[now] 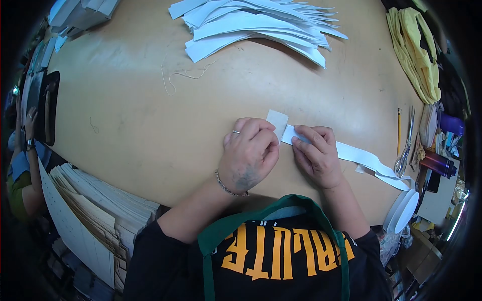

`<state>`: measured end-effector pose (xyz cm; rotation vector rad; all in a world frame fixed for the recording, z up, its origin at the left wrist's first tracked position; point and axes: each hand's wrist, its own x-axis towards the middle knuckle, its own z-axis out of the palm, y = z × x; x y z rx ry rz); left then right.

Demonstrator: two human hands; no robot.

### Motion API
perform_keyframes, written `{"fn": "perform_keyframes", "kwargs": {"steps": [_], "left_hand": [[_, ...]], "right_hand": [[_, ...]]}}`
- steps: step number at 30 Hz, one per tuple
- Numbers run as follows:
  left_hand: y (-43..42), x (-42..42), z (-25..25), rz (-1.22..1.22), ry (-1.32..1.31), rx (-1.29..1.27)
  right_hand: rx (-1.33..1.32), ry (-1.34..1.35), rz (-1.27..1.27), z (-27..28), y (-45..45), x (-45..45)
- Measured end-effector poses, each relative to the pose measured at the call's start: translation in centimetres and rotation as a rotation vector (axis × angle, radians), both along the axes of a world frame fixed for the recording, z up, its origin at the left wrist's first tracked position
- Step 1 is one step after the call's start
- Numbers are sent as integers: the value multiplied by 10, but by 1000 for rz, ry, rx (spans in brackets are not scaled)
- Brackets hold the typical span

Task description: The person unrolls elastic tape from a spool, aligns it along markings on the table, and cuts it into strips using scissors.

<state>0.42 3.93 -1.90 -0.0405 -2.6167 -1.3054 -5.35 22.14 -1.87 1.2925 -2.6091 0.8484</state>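
My left hand (251, 150), with a ring and a bracelet, is closed at the lower edge of a small pale card (277, 121) on the table. Close on its right, my right hand (317, 153) has its fingers pressed together on the end of a white strip (364, 156). From under that hand the strip runs right to a white roll (401, 210) at the table's edge. The strip's end lies beside the card. What the left fingertips pinch is partly hidden.
A pile of white strips (261, 27) lies at the far side. Scissors (405, 145), a pencil (399, 130) and yellow cloth (414, 55) are at the right. Loose thread (173, 75) lies mid-table. Stacked pattern sheets (95, 210) stand lower left; another person's arm (32, 160) is beyond.
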Motion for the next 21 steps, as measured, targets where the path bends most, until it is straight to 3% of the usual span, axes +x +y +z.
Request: {"fn": "perform_keyframes", "kwargs": {"steps": [3, 12, 14, 16, 21], "left_hand": [[-2, 1, -5, -12, 5, 30], [19, 5, 2, -117, 168, -550], [24, 5, 12, -179, 177, -751], [24, -4, 24, -394, 178, -823], [29, -15, 28, -599, 47, -805]], "right_hand": [[3, -5, 1, 1, 0, 0], [-76, -43, 1, -3, 6, 1], [-94, -32, -20, -6, 11, 5], [-109, 12, -61, -7, 16, 8], [59, -14, -288, 30, 130, 19]]}}
